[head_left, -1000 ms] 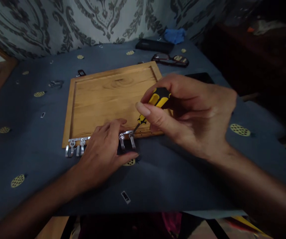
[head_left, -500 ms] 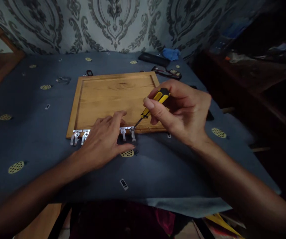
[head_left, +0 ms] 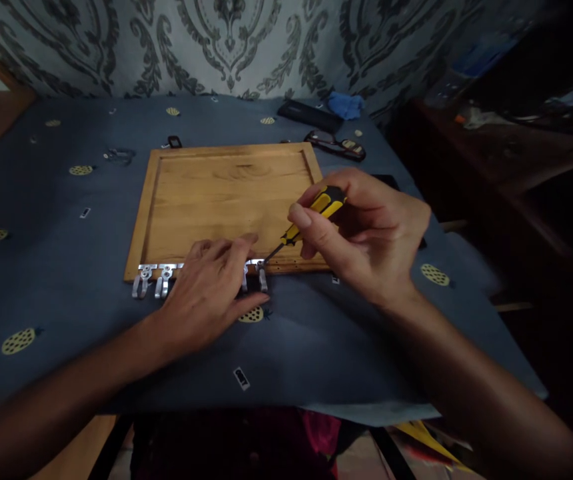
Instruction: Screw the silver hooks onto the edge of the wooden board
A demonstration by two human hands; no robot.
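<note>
A framed wooden board (head_left: 231, 193) lies on the dark blue cloth. Along its near edge runs a metal strip with several silver hooks (head_left: 165, 283) that stick out past the wood. My left hand (head_left: 214, 283) lies over the middle of this strip, fingers spread and pressing on the board's edge. A yellow and black screwdriver (head_left: 291, 235) is pinched between the thumb and fingers of my right hand (head_left: 366, 233). The screwdriver's tip meets the strip at the rightmost hook (head_left: 262, 279).
Behind the board are a black case (head_left: 309, 115), a blue cloth (head_left: 345, 105) and dark glasses (head_left: 339, 145). A small metal piece (head_left: 119, 155) sits at the back left. A dark flat object lies partly behind my right hand.
The view has shifted slightly, so the board appears a little further left. The screwdriver tip stays at the rightmost hook, and both hands keep nearly the same pose.
</note>
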